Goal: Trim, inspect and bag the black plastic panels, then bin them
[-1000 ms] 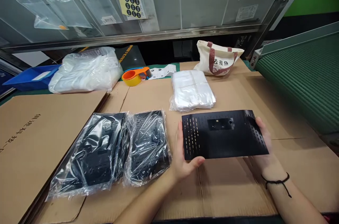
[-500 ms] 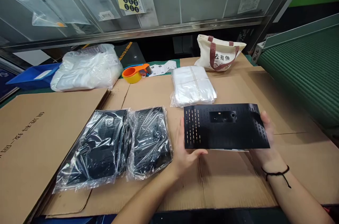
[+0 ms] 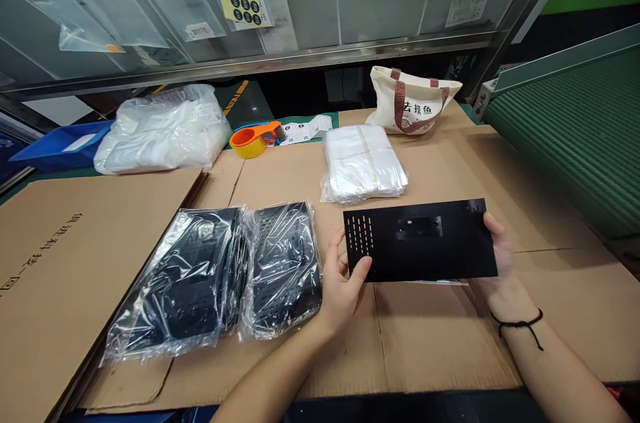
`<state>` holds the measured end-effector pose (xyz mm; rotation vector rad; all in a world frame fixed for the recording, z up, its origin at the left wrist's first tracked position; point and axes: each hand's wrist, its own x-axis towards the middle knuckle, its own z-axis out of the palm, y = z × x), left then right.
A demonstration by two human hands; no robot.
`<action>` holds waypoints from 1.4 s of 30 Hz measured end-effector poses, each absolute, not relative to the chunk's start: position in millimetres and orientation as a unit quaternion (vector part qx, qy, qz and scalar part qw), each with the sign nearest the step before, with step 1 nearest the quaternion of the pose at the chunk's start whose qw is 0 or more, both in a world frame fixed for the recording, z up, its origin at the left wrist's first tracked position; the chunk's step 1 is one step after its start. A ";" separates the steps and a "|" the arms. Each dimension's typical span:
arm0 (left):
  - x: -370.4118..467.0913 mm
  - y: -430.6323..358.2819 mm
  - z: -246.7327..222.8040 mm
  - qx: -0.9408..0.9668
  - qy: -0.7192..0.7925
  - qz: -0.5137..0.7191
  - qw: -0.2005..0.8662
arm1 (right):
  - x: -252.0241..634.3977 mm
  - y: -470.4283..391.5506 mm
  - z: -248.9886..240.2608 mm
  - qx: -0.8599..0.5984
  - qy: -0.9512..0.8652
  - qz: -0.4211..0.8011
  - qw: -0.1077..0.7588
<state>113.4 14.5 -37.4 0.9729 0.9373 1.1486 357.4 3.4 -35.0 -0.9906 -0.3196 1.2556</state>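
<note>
A flat black panel (image 3: 425, 249) with rows of small slots and a recessed rectangle is held up above the cardboard. My left hand (image 3: 343, 279) grips its left end, thumb on the front face and fingers behind. At the other end my right hand (image 3: 497, 253) is closed on the edge, most of its fingers hidden behind the panel. To the left lie black slotted panels in clear plastic, one stack of bagged panels (image 3: 185, 276) beside another bagged panel (image 3: 284, 269). Behind the held panel sits a bundle of clear plastic bags (image 3: 364, 163).
Flat cardboard (image 3: 75, 263) is stacked at the left. Toward the back are a blue tray (image 3: 60, 146), a plastic-wrapped white pack (image 3: 163, 133), an orange tape dispenser (image 3: 255, 139) and a cloth tote bag (image 3: 413, 103). A green conveyor belt (image 3: 570, 129) runs along the right.
The panel has tilted and shifted slightly left, its right end now higher than its left. My left thumb has moved from below the lower edge up onto the panel's face.
</note>
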 end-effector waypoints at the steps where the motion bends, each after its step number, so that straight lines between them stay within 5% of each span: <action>1: 113.3 14.9 -39.1 0.422 0.412 0.505 0.630 | 357.6 3.2 -35.2 -0.444 -0.146 0.560 0.684; 9: 114.1 19.7 -39.9 0.361 0.426 0.594 0.579 | 359.0 4.9 -32.1 -0.431 -0.147 0.536 0.711; 25: 115.5 11.6 -53.0 0.484 0.322 0.577 0.574 | 352.4 8.0 -37.5 -0.427 -0.157 0.547 0.703; 42: 112.4 16.6 -64.5 0.532 0.420 0.538 0.502 | 352.2 3.5 -51.9 -0.430 -0.241 0.611 0.619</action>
